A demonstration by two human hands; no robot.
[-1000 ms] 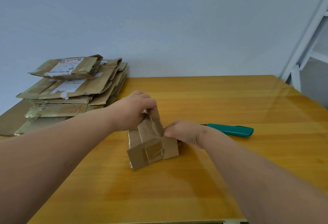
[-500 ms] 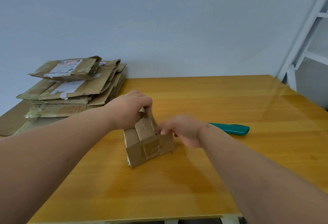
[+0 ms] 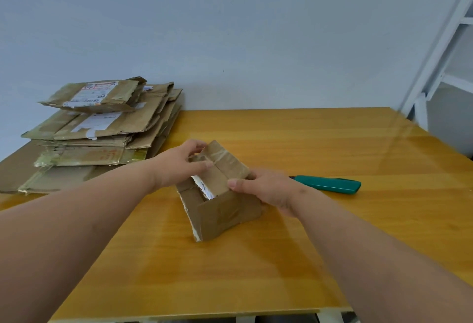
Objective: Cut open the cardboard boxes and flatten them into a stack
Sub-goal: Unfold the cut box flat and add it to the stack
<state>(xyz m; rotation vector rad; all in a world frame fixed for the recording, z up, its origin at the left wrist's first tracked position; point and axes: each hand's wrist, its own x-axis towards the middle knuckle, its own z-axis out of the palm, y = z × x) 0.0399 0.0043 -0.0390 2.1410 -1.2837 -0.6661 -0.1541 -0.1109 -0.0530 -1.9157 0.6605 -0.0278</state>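
Observation:
A small brown cardboard box (image 3: pixel 225 210) with tape on its flaps stands on the wooden table (image 3: pixel 307 258), its top partly spread so a white inside shows. My left hand (image 3: pixel 179 166) pinches the far left flap at the box's top. My right hand (image 3: pixel 268 189) grips the box's right side, thumb on the upper panel. A stack of flattened cardboard boxes (image 3: pixel 102 130) lies at the table's far left.
A green utility knife (image 3: pixel 330 184) lies on the table just right of my right hand. A pale wall runs behind the table. A white metal frame (image 3: pixel 440 71) stands at the far right, past the table's corner.
The top flaps have been pulled apart and the box has tipped, showing its white inside. My right hand moved from the flap's middle to the box's right side.

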